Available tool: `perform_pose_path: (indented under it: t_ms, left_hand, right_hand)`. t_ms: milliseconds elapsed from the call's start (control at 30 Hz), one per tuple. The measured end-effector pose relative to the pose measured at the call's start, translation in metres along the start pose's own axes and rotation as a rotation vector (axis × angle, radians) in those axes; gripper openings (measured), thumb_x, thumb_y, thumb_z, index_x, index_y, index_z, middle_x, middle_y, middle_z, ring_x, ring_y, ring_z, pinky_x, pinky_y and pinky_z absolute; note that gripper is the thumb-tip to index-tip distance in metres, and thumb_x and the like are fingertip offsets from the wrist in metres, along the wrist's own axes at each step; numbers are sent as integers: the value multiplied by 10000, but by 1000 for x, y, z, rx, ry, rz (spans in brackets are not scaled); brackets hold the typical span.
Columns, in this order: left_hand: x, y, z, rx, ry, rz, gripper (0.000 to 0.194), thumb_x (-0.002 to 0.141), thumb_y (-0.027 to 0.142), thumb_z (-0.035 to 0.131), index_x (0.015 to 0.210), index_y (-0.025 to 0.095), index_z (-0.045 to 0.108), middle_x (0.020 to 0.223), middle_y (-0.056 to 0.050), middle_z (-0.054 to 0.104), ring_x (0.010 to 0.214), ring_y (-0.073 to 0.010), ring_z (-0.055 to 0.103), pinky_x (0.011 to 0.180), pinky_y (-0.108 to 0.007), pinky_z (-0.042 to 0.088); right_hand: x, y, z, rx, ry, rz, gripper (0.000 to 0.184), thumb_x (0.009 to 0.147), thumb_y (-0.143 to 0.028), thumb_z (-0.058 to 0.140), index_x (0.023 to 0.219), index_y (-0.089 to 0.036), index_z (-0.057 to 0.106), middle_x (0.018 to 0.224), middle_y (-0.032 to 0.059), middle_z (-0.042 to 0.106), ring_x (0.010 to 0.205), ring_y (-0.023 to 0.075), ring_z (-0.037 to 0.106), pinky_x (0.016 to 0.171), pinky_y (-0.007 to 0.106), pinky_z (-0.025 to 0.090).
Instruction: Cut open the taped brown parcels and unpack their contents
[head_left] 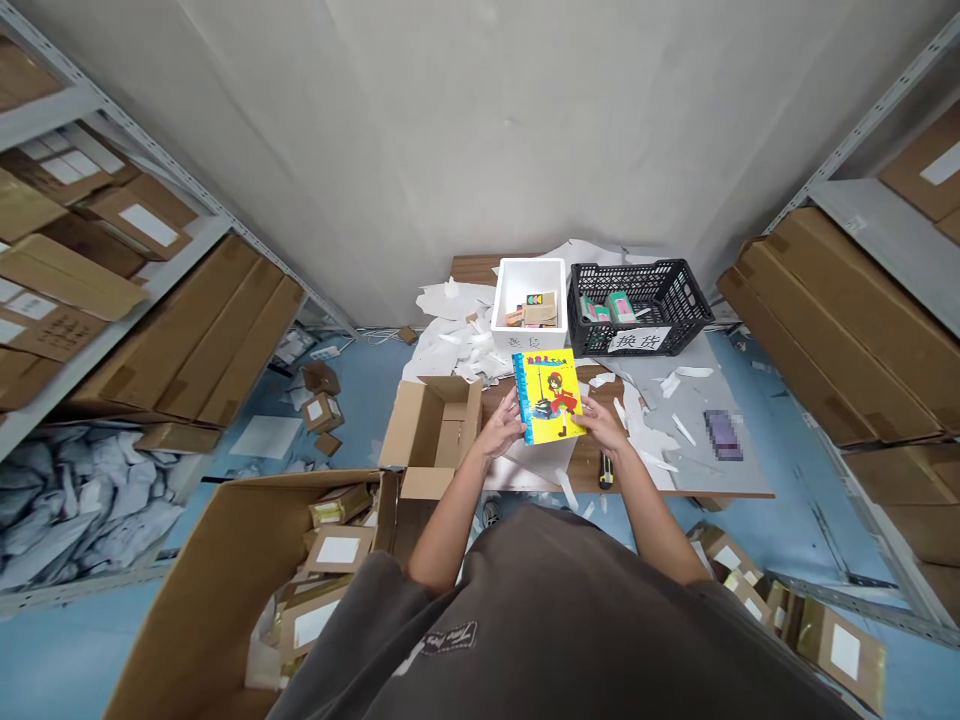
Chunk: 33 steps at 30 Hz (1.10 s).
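Note:
A yellow picture book with a blue spine and a figure in red on its cover is held over the front of the table. My left hand grips its left edge, and my right hand grips its lower right edge. Just left of the book stands an open cardboard box with raised flaps. A yellow and black box cutter lies on the table below my right hand. Behind the book is a white bin with small boxes inside.
A black plastic crate with green and pink packs stands right of the white bin. Torn white paper covers parts of the table. A large carton of parcels sits at lower left. Loaded shelves flank both sides.

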<state>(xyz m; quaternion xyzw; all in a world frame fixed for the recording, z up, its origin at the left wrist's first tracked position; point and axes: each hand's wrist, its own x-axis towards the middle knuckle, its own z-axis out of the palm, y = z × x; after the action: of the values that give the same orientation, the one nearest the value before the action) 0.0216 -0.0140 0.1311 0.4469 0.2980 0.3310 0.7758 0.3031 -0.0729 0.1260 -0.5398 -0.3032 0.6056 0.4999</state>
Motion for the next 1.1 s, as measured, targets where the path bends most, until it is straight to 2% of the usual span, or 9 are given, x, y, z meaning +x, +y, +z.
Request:
perform_pose_path:
  t_ms: [100, 233, 367, 467, 633, 933, 1033, 1100]
  left_hand:
    - [5, -1, 7, 0, -18, -27, 1220, 763, 354, 950, 1753, 427, 240, 1683, -133, 512, 1348, -323, 670, 1028, -417, 616]
    - [17, 2, 19, 28, -11, -29, 1168, 812, 370, 914, 1753, 443, 225, 1670, -116, 534, 1316, -302, 688, 1038, -419, 606]
    - [32, 11, 25, 52, 63, 9, 1068, 874, 394, 864, 1747, 441, 251, 1618, -109, 590, 1269, -275, 710, 1022, -390, 599]
    - [52, 20, 20, 73, 145, 52, 973, 896, 408, 839, 1729, 396, 337, 1572, -116, 629, 1263, -276, 710, 1010, -377, 592]
    - [113, 39, -11, 72, 178, 135, 988, 857, 352, 840, 1725, 354, 369, 1610, -123, 597, 1351, -299, 660, 1061, -398, 567]
    - [266, 76, -88, 90, 200, 242, 884, 905, 324, 764, 1713, 312, 407, 1751, -99, 437, 1580, -308, 460, 1215, -428, 465]
    - [312, 78, -114, 87, 227, 245, 955, 924, 346, 753, 1755, 323, 285, 1741, -134, 444, 1574, -312, 477, 1206, -456, 474]
    - [337, 77, -128, 97, 312, 232, 1038, 914, 354, 779, 1774, 324, 196, 1746, -150, 429, 1596, -313, 447, 1224, -462, 459]
  right_hand:
    - [-3, -1, -12, 121, -84, 9, 720, 589, -415, 1006, 1192, -295, 631, 1132, 72, 828, 1148, 358, 778, 996, 529, 637]
    - [-2, -13, -23, 135, -95, -31, 749, 578, -395, 1026, 1192, -308, 605, 1185, 69, 823, 1218, 354, 754, 1021, 522, 633]
    - [18, -29, -26, 141, -106, -55, 760, 589, -424, 1023, 1202, -310, 589, 1209, 75, 819, 1233, 366, 750, 1028, 538, 635]
    - [42, -42, -20, 156, -115, -59, 758, 596, -425, 1026, 1206, -317, 589, 1186, 64, 825, 1184, 361, 773, 989, 529, 653]
    - [103, -65, 1, 257, -77, -67, 789, 543, -348, 1058, 1198, -309, 620, 1101, 42, 844, 1113, 345, 800, 945, 494, 672]
    - [259, -103, 31, 292, 99, -84, 786, 494, -369, 1067, 1173, -287, 679, 1031, 46, 845, 1067, 361, 809, 907, 506, 678]
    - [311, -106, 35, 242, 128, -98, 789, 548, -433, 1030, 1241, -287, 681, 1073, 58, 837, 1072, 353, 800, 872, 495, 678]
    - [340, -105, 35, 173, 207, -102, 777, 587, -494, 987, 1269, -278, 684, 1109, 72, 827, 1078, 346, 787, 839, 474, 674]
